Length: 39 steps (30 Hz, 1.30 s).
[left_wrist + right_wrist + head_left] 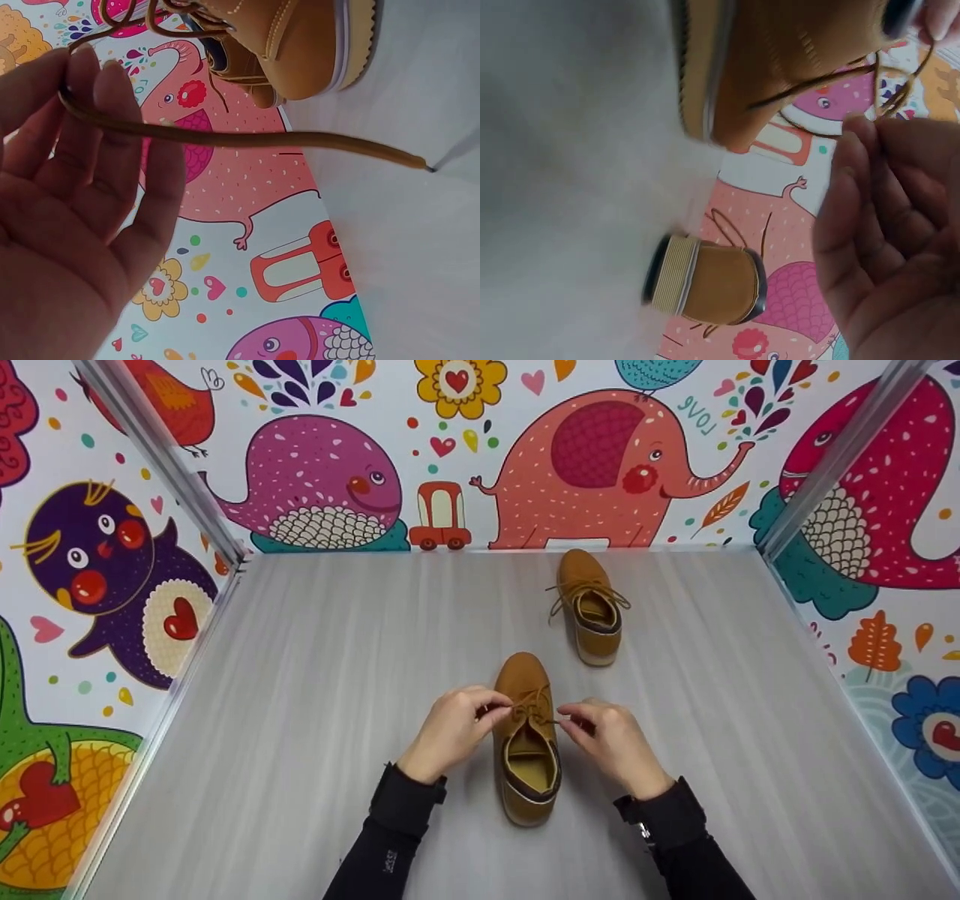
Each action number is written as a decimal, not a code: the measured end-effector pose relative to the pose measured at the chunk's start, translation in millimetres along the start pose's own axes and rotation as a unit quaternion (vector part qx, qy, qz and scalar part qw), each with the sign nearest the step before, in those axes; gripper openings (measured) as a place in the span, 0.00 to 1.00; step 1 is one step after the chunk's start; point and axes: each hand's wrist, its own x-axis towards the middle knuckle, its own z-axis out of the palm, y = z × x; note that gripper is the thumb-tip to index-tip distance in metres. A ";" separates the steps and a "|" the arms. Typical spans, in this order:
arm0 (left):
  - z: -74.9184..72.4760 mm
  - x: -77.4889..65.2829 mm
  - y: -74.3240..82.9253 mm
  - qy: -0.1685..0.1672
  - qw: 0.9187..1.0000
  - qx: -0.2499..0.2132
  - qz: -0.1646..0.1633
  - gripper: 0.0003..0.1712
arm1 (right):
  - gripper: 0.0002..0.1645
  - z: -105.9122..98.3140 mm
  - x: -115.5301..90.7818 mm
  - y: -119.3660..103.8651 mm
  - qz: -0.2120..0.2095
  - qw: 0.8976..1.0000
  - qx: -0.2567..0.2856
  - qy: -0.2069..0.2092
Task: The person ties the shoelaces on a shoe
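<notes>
A tan lace-up shoe (523,671) stands on the grey surface between the hands, toe pointing away. On its left side, my left hand (450,731) pinches a brown shoelace (262,140) between thumb and fingertips; the lace's tipped end hangs past the fingers in the left wrist view. My right hand (619,746) is at the other side of the shoe, fingertips pinching another part of the lacing (810,130). Some lace loops lie crossed over the tongue. Both hands stay above the shoe's eyelets, and the shoe's opening faces the wearer of the head camera.
A second tan shoe (598,645) stands farther back to the right, its laces loose at both sides. Printed panels with cartoon animals (585,472) enclose the grey surface (337,660) at the back, left and right, with metal posts (165,457) at the corners.
</notes>
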 end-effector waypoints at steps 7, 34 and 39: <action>-1.3 -2.2 -0.7 -0.003 1.000 -0.005 -0.006 0.09 | 0.02 6.7 10.7 0.4 -0.021 0.997 0.001 -0.073; -8.8 -9.7 -16.8 -0.004 0.998 0.009 -0.063 0.09 | 0.09 -52.0 -16.0 70.3 0.063 0.988 -0.138 -0.037; 0.1 -2.3 -14.0 -0.040 0.997 -0.003 -0.071 0.12 | 0.17 -14.2 -3.6 38.9 -0.012 0.994 -0.064 -0.088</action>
